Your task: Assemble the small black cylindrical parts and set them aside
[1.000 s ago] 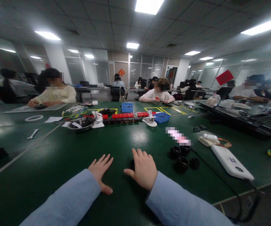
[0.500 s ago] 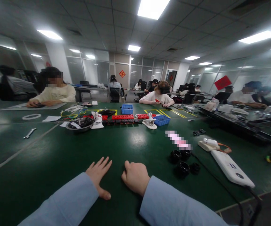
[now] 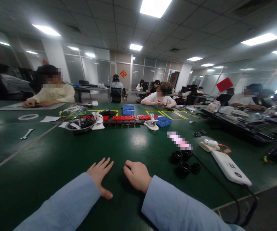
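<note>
On the green table (image 3: 80,147), my left hand (image 3: 100,176) lies with its fingers spread and its thumb out to the side, holding nothing. A short gap to the right of it, my right hand (image 3: 136,175) is curled into a loose fist, with its fingertips tucked out of sight. Nothing sticks out of that fist. Nearest to it on the right are several black ring-shaped parts (image 3: 183,168). Both forearms, in light blue sleeves, reach in from the bottom edge.
A white power bank (image 3: 231,166) with a black cable lies at right, near a white earbud case (image 3: 210,142). Farther off stand blue bins (image 3: 163,121), red blocks (image 3: 124,118), white clamps (image 3: 151,123) and a bowl of cables (image 3: 77,128). A wrench (image 3: 27,134) lies left. People sit beyond.
The whole view has shifted slightly, with most table items sitting a little farther left and higher. My right fist has turned slightly; my left hand stays spread.
</note>
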### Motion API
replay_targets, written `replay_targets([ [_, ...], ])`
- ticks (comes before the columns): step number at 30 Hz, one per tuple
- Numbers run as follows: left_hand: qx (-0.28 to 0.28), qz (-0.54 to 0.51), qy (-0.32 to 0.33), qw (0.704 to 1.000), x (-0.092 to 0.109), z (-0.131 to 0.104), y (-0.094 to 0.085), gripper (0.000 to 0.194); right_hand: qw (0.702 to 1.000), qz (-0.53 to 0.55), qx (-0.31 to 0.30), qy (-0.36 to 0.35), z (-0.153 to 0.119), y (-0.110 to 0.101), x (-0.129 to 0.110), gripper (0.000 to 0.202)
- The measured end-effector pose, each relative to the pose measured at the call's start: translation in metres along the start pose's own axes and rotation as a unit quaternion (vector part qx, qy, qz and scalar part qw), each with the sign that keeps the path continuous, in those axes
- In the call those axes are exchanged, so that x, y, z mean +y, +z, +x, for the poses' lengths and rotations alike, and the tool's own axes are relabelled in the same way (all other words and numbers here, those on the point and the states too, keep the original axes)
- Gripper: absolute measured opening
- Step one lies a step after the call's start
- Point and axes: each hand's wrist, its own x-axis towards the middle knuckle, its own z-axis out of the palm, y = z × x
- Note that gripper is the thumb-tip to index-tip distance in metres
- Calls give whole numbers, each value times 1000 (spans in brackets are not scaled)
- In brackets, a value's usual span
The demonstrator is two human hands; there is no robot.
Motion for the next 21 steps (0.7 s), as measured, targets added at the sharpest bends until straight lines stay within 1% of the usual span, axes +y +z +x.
replay_targets([
  [2, 2, 1, -1, 1000, 1, -1, -1, 118, 1000, 25, 5, -3, 0, 1, 1, 24],
  [6, 2, 6, 4, 1000, 1, -1, 0, 117, 996, 86, 25, -28, 0, 0, 6, 16],
  [9, 0, 15, 5, 1000, 1, -1, 0, 115, 989, 127, 55, -50, 0, -2, 9, 20],
  [12, 2, 19, 8, 1000, 1, -1, 0, 116, 981, 151, 81, -90, -3, -7, 6, 27],
  [14, 2, 23, 8, 1000, 1, -1, 1, 117, 970, 170, 110, -131, -9, -14, 0, 24],
  [16, 1, 25, 9, 1000, -1, 1, 2, 117, 951, 203, 170, -162, -19, -27, -7, 16],
  [18, 2, 19, 9, 1000, -3, 2, 4, 118, 926, 235, 248, -159, -31, -47, -8, 10],
  [20, 3, 14, 10, 1000, -4, 3, 4, 119, 899, 247, 339, -127, -43, -74, 4, 16],
  [21, 3, 12, 11, 1000, -5, 2, 4, 119, 878, 243, 398, -105, -50, -88, 16, 20],
])
